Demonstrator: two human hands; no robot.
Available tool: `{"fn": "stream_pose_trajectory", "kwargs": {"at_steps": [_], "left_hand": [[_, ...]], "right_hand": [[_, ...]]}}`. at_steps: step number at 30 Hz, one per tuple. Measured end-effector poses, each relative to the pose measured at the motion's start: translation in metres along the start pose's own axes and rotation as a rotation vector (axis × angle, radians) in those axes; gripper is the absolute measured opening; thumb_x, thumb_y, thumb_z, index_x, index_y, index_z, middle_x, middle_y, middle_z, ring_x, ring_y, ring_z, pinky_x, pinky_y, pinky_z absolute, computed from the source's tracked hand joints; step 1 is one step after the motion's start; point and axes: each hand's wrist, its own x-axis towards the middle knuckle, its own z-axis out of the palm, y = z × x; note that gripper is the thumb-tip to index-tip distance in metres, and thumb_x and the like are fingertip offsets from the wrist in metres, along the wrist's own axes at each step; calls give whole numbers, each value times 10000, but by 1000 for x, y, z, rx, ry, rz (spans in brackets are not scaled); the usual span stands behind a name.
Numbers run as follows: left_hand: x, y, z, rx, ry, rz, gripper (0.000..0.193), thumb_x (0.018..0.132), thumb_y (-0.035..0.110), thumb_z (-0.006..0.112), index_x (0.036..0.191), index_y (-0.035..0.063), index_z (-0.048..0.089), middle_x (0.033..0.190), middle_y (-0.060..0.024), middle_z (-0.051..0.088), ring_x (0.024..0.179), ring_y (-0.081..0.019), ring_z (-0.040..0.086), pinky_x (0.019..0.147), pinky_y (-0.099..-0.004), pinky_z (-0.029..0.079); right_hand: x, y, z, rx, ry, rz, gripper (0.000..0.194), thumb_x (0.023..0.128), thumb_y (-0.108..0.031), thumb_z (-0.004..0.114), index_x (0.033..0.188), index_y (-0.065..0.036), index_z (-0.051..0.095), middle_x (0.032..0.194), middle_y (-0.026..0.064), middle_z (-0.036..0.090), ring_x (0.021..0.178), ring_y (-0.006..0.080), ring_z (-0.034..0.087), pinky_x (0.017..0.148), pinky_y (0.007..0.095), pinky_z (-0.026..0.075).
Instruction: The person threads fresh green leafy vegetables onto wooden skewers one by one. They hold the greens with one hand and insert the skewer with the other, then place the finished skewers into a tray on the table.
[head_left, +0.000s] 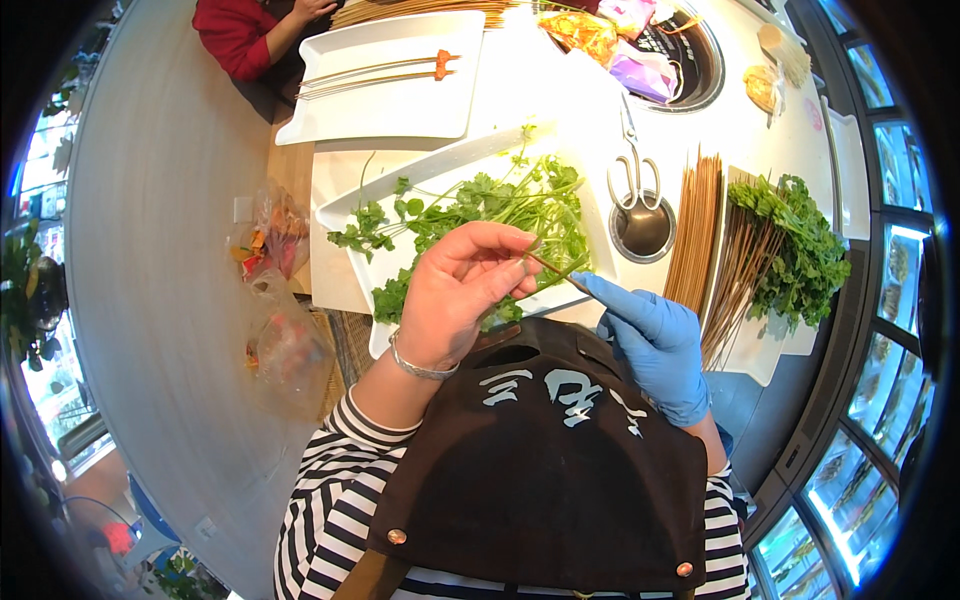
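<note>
My left hand (469, 281), bare with a bracelet at the wrist, pinches green stems at the tip of a thin brown skewer (551, 265). My right hand (656, 341), in a blue glove, grips the skewer's other end, index finger laid along it. A green stem (568, 273) runs beside the skewer between the hands. Below them, a heap of leafy cilantro (487, 195) lies in a white tray (427, 166); my left hand hides part of it. Bundled skewers (691, 229) lie to the right of the tray.
Scissors (634, 169) rest across a round metal container (643, 229). At right, more skewers and cilantro (799, 247) share a tray. Another tray (390, 112) holds skewers with meat, near a co-worker's red sleeve (236, 37). Plastic bags (285, 330) lie at left; packets fill a round basin (705, 67).
</note>
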Motion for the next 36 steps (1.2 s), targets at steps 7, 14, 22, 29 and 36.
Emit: {"fn": "stream_pose_trajectory", "kwargs": {"at_steps": [7,14,22,29,36], "left_hand": [[0,-2,-6,-139,-16,-62,121,951,111,605,1007,6,583,954,-96,648,797,-133,644,715,-258,538],[-2,-2,-5,-82,-4,11,131,924,111,646,976,8,585,932,-97,634,790,-141,629,718,-259,525],[-1,-3,-7,107,-29,200,118,885,84,685,932,18,600,890,-111,630,784,-185,604,705,-308,503],[-1,0,-12,182,-59,171,77,864,36,685,904,10,625,893,-117,641,789,-191,617,733,-316,514],[9,-1,-24,418,-214,134,173,857,7,655,1027,-18,669,1000,-117,678,910,-194,649,866,-311,508]], "right_hand": [[0,-1,0,4,-18,-12,465,872,-1,567,1282,-205,644,670,41,588,576,168,586,570,297,474],[-1,-2,0,-29,-28,-20,457,875,-15,580,1276,-223,648,679,50,596,581,184,598,564,304,470],[-1,-1,1,-126,7,-92,474,812,72,551,1206,-148,694,660,47,592,524,149,557,534,286,454],[-1,-2,1,-203,-20,-102,515,779,69,575,1215,-180,690,676,65,612,559,198,590,558,305,471],[1,8,8,-155,-6,-101,446,870,-37,600,1268,-233,650,672,69,591,567,222,588,541,331,464]]}}
